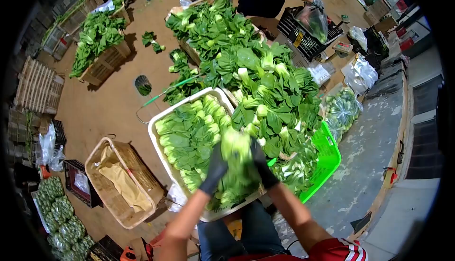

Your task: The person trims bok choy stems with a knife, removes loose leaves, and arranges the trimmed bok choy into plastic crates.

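Both my hands wear dark gloves and press a bunch of bok choy (235, 154) between them, its pale stems up and its leaves hanging down, blurred by motion. My left hand (215, 168) is closed against one side of the bunch, and my right hand (261, 164) against the other. Below them stands a white crate (156, 142), with rows of bok choy (189, 135) laid in it. To the right of the crate spreads a large heap of loose bok choy (270, 90). Beside my right hand is a bright green basket (327, 154) with leaves in it.
An empty tan crate (154, 192) lined with paper stands at left. A green-handled tool (163, 92) lies beyond the white crate. At the top, a co-worker's gloved hand (317, 3) holds a plastic bag (313, 23) over a black crate (305, 40). Bagged greens (342, 111) sit at right.
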{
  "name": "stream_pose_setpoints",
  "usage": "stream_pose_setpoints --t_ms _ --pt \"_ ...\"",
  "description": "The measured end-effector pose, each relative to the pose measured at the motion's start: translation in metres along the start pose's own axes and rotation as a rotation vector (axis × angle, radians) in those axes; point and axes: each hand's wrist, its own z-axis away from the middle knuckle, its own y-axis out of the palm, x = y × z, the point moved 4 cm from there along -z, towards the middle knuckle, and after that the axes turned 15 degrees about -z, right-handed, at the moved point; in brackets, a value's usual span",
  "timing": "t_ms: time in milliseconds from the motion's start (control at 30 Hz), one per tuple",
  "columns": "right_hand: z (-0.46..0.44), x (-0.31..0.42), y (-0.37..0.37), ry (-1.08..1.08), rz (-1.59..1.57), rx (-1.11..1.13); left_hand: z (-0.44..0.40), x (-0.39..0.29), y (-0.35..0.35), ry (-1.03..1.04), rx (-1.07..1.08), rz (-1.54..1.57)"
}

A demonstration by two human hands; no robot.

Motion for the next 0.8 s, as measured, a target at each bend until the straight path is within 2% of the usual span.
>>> stream_pose_setpoints --t_ms 33,67,100,133,167,200,233,267,300,333,367,400,467,500,533,567,600,633,667,700,733,800 --pt "-0.041 0.032 0.007 -0.184 -0.035 -0.017 -0.042 -0.027 -0.021 0.102 -0.071 0.034" --pt "-0.096 0.062 0.002 -0.224 -0.060 -0.018 -0.093 -0.033 -0.041 -0.007 -0.054 -0.085" --pt "-0.150 0.093 -0.002 -0.264 -0.085 -0.017 -0.142 -0.047 -0.068 0.074 -0.175 -0.026" --pt "-0.108 0.192 0.082 -0.320 -0.221 -0.021 -0.188 -0.065 -0.100 0.173 -0.306 0.051" --pt "-0.135 0.225 0.074 -0.164 -0.045 -0.313 -0.220 -0.085 -0.129 0.260 -0.399 0.099" --pt "-0.175 0.250 0.059 -0.202 -0.077 -0.320 -0.231 -0.112 -0.155 0.338 -0.459 0.108" --pt "-0.181 0.260 0.050 -0.242 0.005 -0.307 -0.214 -0.146 -0.176 0.410 -0.493 -0.009" --pt "-0.185 0.270 0.044 -0.283 0.087 -0.298 -0.191 -0.181 -0.182 0.447 -0.485 0.024" --pt "-0.170 0.281 0.051 -0.337 0.287 -0.258 -0.155 -0.211 -0.182 0.582 -0.444 0.053" --pt "-0.162 0.274 0.048 -0.655 0.413 -0.296 -0.120 -0.224 -0.179 0.633 -0.439 0.048" --pt "-0.140 0.256 0.046 -0.685 0.512 -0.271 -0.079 -0.237 -0.171 0.690 -0.399 0.081" --pt "-0.117 0.228 0.039 -0.642 0.554 -0.173 -0.044 -0.240 -0.161 0.829 -0.286 0.319" --pt "-0.070 0.158 0.013 -0.314 0.568 -0.058 0.018 -0.272 -0.171 0.769 -0.081 0.042" --pt "-0.042 0.128 -0.001 -0.195 0.728 -0.084 0.037 -0.281 -0.170 0.791 0.003 -0.021" --pt "-0.019 0.081 -0.033 -0.110 0.545 -0.065 0.047 -0.287 -0.169 0.821 0.048 -0.027" --pt "0.014 0.061 -0.043 0.028 0.550 -0.127 0.054 -0.292 -0.169 0.834 0.070 -0.022" --pt "0.045 0.041 -0.060 0.089 0.609 -0.155 0.059 -0.297 -0.168 0.841 0.085 -0.018" --pt "0.072 0.012 -0.090 0.010 0.663 -0.142 0.064 -0.302 -0.167 0.846 0.092 -0.017" --pt "0.105 0.013 -0.089 0.192 0.580 -0.242 0.069 -0.307 -0.165 0.849 0.102 -0.017" --pt "0.136 0.025 -0.078 0.101 0.566 -0.247 0.074 -0.313 -0.163 0.851 0.109 -0.019" --pt "0.160 0.002 -0.111 0.185 0.432 -0.348 0.081 -0.318 -0.161 0.855 0.106 -0.017" --pt "0.198 -0.016 -0.147 0.203 0.248 -0.437 0.094 -0.332 -0.160 0.860 0.104 -0.014"
